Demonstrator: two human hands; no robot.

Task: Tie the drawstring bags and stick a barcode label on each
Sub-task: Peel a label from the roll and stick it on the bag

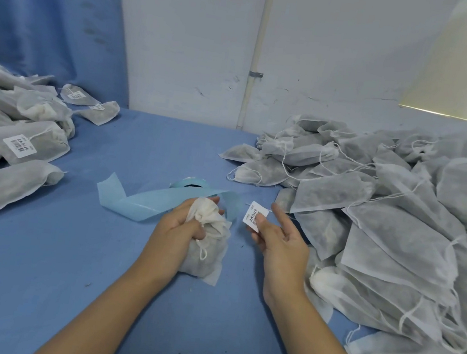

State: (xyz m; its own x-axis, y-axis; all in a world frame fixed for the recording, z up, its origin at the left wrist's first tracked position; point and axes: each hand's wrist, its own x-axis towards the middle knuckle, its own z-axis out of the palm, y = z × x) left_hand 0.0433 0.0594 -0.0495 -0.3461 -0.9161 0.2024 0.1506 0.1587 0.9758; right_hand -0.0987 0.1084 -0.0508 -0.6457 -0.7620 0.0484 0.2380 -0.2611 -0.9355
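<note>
Now gripping bag (205, 250) by its neck in left hand (182, 223), long axis toward body; pinching barcode label (255, 216) in right hand (280, 238), just beside on right.

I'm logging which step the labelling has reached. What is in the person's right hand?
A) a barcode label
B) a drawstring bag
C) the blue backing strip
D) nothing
A: the right hand pinches a small white barcode label, while the left hand grips the drawstring bag by its gathered neck and the blue backing strip lies on the table.
</note>
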